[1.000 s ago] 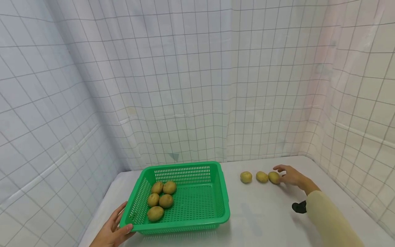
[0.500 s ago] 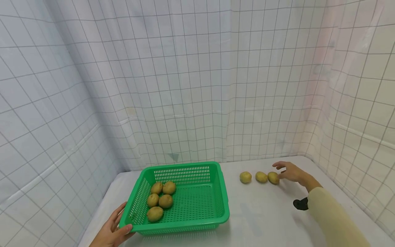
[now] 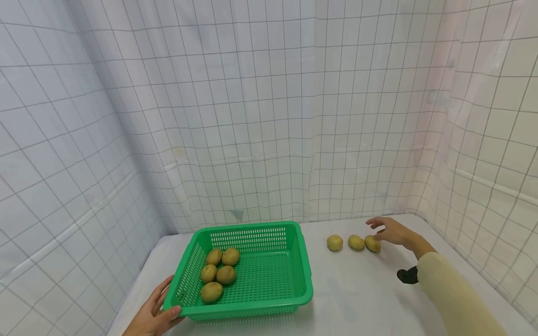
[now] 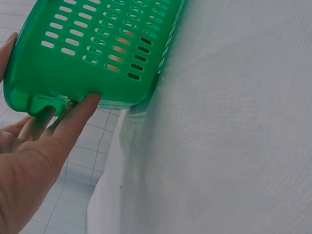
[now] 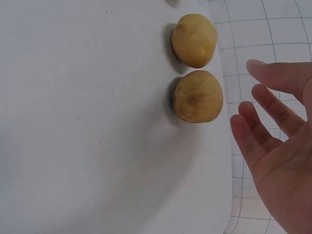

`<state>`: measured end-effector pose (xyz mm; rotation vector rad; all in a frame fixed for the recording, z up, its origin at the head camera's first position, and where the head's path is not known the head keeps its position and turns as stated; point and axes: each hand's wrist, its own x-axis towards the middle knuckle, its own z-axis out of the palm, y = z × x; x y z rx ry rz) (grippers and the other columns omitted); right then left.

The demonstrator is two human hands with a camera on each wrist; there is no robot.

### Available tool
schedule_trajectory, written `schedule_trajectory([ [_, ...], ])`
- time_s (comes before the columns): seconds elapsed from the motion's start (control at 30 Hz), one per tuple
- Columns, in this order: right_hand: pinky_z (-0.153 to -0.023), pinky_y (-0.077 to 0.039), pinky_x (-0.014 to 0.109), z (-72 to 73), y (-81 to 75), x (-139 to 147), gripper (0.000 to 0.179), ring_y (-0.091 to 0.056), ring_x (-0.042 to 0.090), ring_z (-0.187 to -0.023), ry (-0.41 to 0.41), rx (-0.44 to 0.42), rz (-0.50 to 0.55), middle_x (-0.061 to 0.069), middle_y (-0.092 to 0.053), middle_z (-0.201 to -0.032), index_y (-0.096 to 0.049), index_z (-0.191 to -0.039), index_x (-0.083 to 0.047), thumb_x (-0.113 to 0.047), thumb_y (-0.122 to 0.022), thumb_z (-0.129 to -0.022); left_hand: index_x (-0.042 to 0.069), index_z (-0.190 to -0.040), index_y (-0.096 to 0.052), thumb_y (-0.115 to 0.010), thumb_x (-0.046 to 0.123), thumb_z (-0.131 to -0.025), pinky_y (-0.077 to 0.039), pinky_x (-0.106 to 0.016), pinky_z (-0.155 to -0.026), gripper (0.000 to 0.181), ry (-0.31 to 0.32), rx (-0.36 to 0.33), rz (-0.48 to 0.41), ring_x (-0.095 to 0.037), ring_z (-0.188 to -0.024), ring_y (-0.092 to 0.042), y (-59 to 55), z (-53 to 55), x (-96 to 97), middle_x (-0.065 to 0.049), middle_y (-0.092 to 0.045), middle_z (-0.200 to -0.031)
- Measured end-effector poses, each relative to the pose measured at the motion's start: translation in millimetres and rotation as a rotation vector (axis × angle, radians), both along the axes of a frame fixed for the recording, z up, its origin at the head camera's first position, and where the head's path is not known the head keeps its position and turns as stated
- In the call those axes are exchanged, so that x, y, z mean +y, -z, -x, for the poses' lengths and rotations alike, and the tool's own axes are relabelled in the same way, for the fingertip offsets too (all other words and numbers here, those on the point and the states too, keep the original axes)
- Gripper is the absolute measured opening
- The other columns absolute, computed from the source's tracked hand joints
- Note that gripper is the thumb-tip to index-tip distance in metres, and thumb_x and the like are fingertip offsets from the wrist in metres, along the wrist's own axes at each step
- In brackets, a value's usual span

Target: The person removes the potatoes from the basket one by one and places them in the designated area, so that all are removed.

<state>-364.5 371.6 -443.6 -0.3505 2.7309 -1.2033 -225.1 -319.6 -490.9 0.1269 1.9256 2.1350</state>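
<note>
My left hand point(image 3: 153, 311) holds the near left corner of a green plastic basket point(image 3: 248, 305), thumb on the rim and fingers along the outer wall. The left wrist view has those fingers point(image 4: 78, 117) against the slotted basket wall point(image 4: 73, 78). Inside, several brown potatoes point(image 3: 211, 292) sit together on the left side. Three potatoes lie in a row on the table at right: one at left point(image 3: 335, 242), a middle one point(image 3: 356, 242) and a rightmost one point(image 3: 372, 244). Close over the rightmost, my right hand point(image 3: 395, 232) has its fingers spread and holds nothing; the right wrist view shows a gap to that potato point(image 5: 198, 97).
A white table point(image 3: 349, 289) carries everything. White grid-patterned curtains point(image 3: 260, 116) hang behind it and along both sides. A small black object point(image 3: 407, 275) shows beside the right sleeve point(image 3: 454, 294).
My right hand has shifted slightly up and left, its fingers now higher over the rightmost potato. My left hand and the basket stay in place.
</note>
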Motion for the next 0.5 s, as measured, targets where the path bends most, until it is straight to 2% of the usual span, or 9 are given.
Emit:
schedule_trajectory([
  [0.3,-0.1,-0.049,0.059,1.5,-4.5,-13,0.051,-0.052,0.05,-0.125,-0.046,0.017,0.024,0.031,-0.052,-0.14,-0.052,-0.143,0.006,-0.005,-0.069,-0.096,0.022,-0.159,-0.004,-0.056,0.005,-0.107,-0.048,-0.055,-0.104,0.076,0.005,0.001,-0.017,-0.017,-0.123,-0.054,0.7,0.0,-1.1,0.016,-0.03,-0.141],
  [0.5,-0.1,-0.05,0.056,4.8,-9.2,-22,0.049,-0.05,0.051,-0.127,-0.066,0.018,0.017,0.026,-0.054,-0.139,-0.054,-0.143,0.003,-0.005,-0.068,-0.097,0.027,-0.157,-0.01,-0.057,0.007,-0.106,-0.05,-0.054,-0.103,0.072,-0.01,0.003,-0.006,-0.019,-0.123,-0.054,1.8,-0.3,-0.9,0.013,-0.029,-0.142],
])
